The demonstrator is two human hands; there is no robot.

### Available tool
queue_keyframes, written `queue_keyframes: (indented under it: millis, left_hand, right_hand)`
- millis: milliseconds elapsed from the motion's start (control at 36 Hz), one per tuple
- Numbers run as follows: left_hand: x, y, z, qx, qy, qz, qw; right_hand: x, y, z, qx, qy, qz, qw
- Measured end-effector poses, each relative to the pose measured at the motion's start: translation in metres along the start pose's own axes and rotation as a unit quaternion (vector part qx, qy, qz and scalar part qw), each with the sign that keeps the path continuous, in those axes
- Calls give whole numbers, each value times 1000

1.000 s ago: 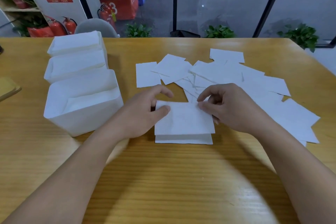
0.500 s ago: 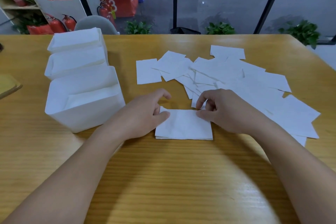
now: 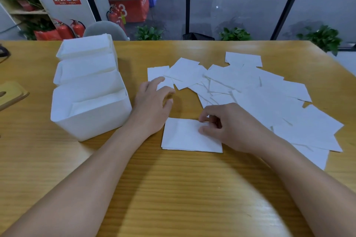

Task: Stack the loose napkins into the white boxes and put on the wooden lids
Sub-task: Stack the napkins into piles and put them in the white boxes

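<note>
Head view, taken left to right: at the far left edge of the worktop (image 3: 183, 188) lies a wooden lid (image 3: 11, 94), only partly in frame and not yet on anything. Next come three white boxes (image 3: 86, 90) in a row running away from the viewer, touching one another. The nearest box (image 3: 90, 119) holds a stack of napkins well below its rim; the middle and far ones look filled nearly to the top, though how full I cannot say exactly.

Just right of the nearest box, the left hand (image 3: 152, 106) reaches out over the worktop, its grip loose and holding nothing, fingertips touching the near edge of the leftmost loose napkin (image 3: 158, 75). In front of it sits a small squared-up stack (image 3: 186, 136) of napkins, flat on the wood. The right hand (image 3: 227, 127) rests on the stack's right side, thumb and curled fingers pinching its top sheets. Beyond and to the right, the loose napkins (image 3: 269, 98) sprawl in an overlapping heap across the worktop.

These sheets look thin, light and limp: one alone would likely flop and slide, and a draught or a quick move could scatter them. A stack is probably best pinched at opposite edges with both hands, kept level, and lowered flat into the nearest box, which has the most room.
</note>
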State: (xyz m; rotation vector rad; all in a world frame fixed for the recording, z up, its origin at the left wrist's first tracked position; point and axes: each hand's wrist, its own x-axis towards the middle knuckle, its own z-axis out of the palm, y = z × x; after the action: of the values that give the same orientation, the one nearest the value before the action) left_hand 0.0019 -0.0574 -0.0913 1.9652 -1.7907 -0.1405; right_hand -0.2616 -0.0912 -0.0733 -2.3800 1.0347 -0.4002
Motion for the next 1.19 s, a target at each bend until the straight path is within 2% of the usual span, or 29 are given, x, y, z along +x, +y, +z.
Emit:
queue_keyframes:
  millis: [167, 361, 528, 833, 889, 1028, 1139, 1194]
  left_hand:
    - [5, 0, 3, 1, -49, -12, 999]
    - [-8, 1, -6, 6, -5, 58, 998]
    - [-8, -1, -7, 1, -5, 18, 1000]
    - [-5, 1, 0, 108, 33, 74, 991]
    - [-9, 6, -2, 79, 37, 70, 994]
    - [-32, 31, -11, -88, 30, 59, 994]
    - [-47, 52, -7, -187, -13, 80, 979]
    - [-49, 55, -3, -200, -27, 93, 975]
  right_hand:
    - [0, -2, 3, -7, 3, 3, 1000]
    - [-1, -5, 3, 6, 20, 10, 1000]
    - [0, -3, 3, 11, 31, 7, 999]
    - [4, -5, 6, 60, 114, 10, 992]
    - [5, -6, 6, 78, 124, 11, 989]
    - [4, -10, 2, 182, 114, 11, 977]
    - [3, -12, 3, 161, 82, -4, 984]
    - [4, -12, 4, 138, 83, -24, 987]
